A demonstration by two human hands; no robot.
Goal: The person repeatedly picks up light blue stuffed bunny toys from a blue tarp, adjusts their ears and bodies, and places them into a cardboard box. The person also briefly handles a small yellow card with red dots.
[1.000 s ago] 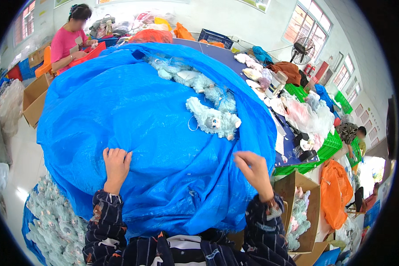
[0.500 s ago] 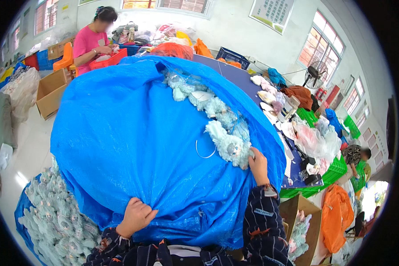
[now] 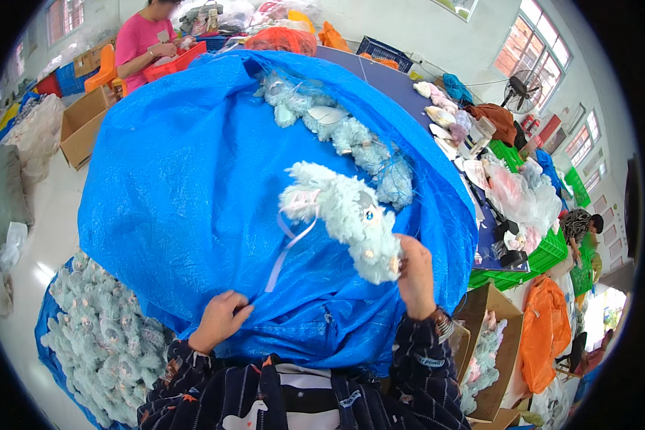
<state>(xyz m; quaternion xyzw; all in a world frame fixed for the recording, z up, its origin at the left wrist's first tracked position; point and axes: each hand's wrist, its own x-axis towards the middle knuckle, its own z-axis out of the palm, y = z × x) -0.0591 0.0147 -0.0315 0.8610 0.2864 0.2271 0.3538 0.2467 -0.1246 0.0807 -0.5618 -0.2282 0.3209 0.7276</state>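
Note:
My right hand [image 3: 416, 276] is closed on one end of a pale blue-green plush toy [image 3: 340, 215], lifted over a big blue woven plastic sack [image 3: 165, 193]. The toy hangs tilted, with a blue eye showing and a pale lilac ribbon [image 3: 291, 251] dangling from it. More plush toys [image 3: 351, 140] of the same colour lie in the sack's opening, along its far right side. At the sack's near side, my left hand [image 3: 222, 320] has its fingers curled on the blue plastic; the fingertips are partly hidden.
A heap of similar plush toys [image 3: 104, 340] fills another blue sack at lower left. To the right stand a cardboard box [image 3: 505, 308] with toys, an orange bag [image 3: 545, 333] and a cluttered dark blue table [image 3: 401, 89]. A person in pink [image 3: 137, 43] handles items over a red basket [image 3: 175, 63].
My right hand has lifted the plush toy off the others, bringing its ribbon into view. My left hand stays at the sack's near side. The view has tilted downward.

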